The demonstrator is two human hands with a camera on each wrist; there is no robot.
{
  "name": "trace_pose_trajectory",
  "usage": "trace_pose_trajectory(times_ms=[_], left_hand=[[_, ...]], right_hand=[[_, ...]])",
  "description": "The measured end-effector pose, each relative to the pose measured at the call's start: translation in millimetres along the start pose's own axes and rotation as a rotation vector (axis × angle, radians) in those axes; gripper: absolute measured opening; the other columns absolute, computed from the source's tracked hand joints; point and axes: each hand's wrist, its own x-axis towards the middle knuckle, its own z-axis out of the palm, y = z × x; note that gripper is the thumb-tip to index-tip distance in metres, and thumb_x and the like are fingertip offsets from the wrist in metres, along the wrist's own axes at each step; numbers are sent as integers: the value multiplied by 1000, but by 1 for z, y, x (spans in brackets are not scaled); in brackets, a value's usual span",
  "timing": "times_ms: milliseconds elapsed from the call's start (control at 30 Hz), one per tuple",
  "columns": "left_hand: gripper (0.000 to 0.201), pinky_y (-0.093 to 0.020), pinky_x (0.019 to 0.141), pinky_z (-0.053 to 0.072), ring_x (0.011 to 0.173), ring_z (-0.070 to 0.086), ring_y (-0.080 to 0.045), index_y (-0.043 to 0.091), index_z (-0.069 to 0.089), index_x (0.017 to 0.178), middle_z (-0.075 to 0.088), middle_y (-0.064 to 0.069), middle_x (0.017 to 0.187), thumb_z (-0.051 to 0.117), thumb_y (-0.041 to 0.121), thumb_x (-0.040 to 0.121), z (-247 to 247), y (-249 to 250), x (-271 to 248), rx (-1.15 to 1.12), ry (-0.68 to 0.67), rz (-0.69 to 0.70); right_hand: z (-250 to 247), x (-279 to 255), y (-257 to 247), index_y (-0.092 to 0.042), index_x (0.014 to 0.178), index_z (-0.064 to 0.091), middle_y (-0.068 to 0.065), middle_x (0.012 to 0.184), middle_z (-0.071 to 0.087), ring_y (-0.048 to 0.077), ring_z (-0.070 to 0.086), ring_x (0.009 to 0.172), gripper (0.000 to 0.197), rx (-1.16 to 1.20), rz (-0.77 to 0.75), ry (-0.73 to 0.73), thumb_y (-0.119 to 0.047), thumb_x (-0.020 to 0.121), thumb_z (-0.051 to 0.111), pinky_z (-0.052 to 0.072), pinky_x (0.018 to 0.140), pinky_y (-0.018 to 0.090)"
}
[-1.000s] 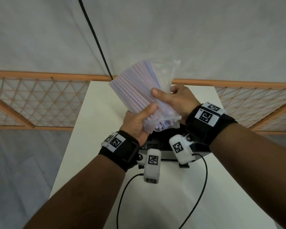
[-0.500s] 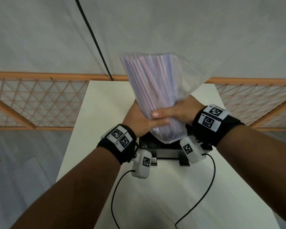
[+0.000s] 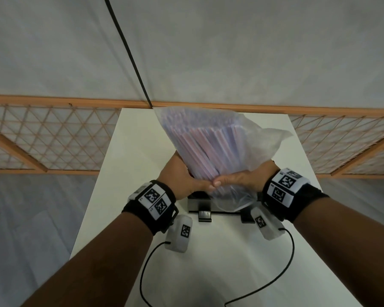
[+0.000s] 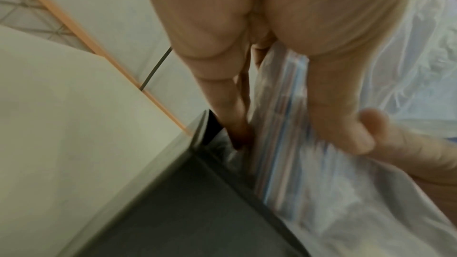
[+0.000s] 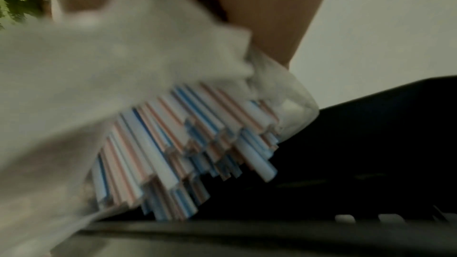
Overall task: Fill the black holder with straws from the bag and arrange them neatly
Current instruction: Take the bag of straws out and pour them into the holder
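A clear plastic bag (image 3: 251,149) packed with red- and blue-striped straws (image 3: 200,140) is held upright over the black holder (image 3: 197,207), its mouth pointing down. My left hand (image 3: 182,180) grips the bag's lower part from the left and my right hand (image 3: 244,180) grips it from the right, the two thumbs meeting in front. In the right wrist view the straw ends (image 5: 193,153) stick out of the bag's mouth just above the dark holder (image 5: 358,144). The left wrist view shows my fingers (image 4: 341,124) wrapped round the bag (image 4: 333,192) beside the holder's corner (image 4: 202,124).
The holder stands on a white table (image 3: 131,151). An orange lattice fence (image 3: 53,142) runs behind the table, with a white cloth wall and a black cable (image 3: 129,52) above. Black wrist cables (image 3: 282,273) loop over the table's near part.
The bag of straws has swung from tilted left to upright, then come down towards the holder. Both hands have moved lower and closer together around its bottom.
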Motion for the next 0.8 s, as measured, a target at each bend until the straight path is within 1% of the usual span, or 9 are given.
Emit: trace_pose_trajectory(times_ms=[100, 200, 233, 333, 467, 533, 667, 733, 800], left_hand=[[78, -47, 93, 57, 114, 66, -17, 19, 61, 125, 71, -1, 117, 96, 17, 55, -5, -6, -2, -49, -28, -3], [70, -50, 88, 59, 106, 70, -21, 19, 67, 116, 75, -2, 109, 94, 23, 51, -5, -8, -5, -42, -18, -46], [69, -50, 88, 59, 105, 71, -22, 18, 68, 114, 75, -2, 107, 93, 24, 50, -5, -8, -5, -37, -19, -51], [67, -49, 90, 58, 106, 70, -21, 17, 68, 113, 75, -2, 108, 94, 20, 51, -5, -5, -7, -37, -33, -33], [75, -37, 93, 58, 112, 67, -11, 18, 63, 123, 73, 2, 115, 96, 5, 57, -9, 3, -9, -33, -60, 37], [78, -39, 93, 58, 112, 67, -12, 19, 63, 125, 73, 3, 115, 97, 9, 55, -14, 2, -10, -61, -15, 29], [66, -51, 93, 56, 112, 68, -18, 21, 68, 117, 74, -1, 113, 94, 16, 57, -18, -1, -12, -80, 7, 37], [63, -46, 94, 57, 111, 68, -14, 22, 69, 113, 74, 1, 112, 94, 11, 57, -17, 4, -14, -96, 17, 62], [69, -39, 94, 57, 113, 67, -13, 21, 66, 116, 73, 2, 114, 96, 6, 55, -16, 10, -14, -129, -16, 78]], right_hand=[[-4, -19, -13, -40, 91, 50, -24, 86, 57, -18, 56, 74, 58, -24, -87, -7, -27, 57, 95, 41, 56, -3], [-8, -24, -16, -43, 93, 50, -26, 93, 55, -18, 51, 79, 55, -112, -163, 5, -30, 62, 92, 40, 59, -4], [-6, -19, -12, -43, 98, 53, -23, 97, 58, -13, 54, 88, 56, -147, -154, 1, -38, 59, 93, 44, 69, -1], [-3, -15, -8, -40, 112, 59, -14, 109, 66, 7, 61, 109, 79, -201, -206, 20, -61, 44, 92, 51, 96, 29], [-9, -26, -11, -45, 104, 55, -19, 104, 61, 3, 59, 102, 66, -215, -227, 46, -40, 53, 95, 46, 84, 18], [-9, -27, -12, -44, 111, 58, -18, 108, 63, 2, 60, 104, 70, -247, -246, 45, -38, 53, 96, 49, 84, 18], [-6, -26, -11, -37, 132, 50, -16, 126, 57, 6, 53, 116, 93, -319, -248, 47, -59, 51, 89, 44, 98, 19], [-7, -29, -16, -41, 121, 50, -23, 116, 56, -7, 53, 106, 73, -268, -253, 44, -50, 60, 89, 40, 82, -1], [-8, -33, -23, -47, 109, 50, -26, 105, 57, -16, 55, 96, 63, -230, -308, 40, -34, 63, 91, 38, 70, -5]])
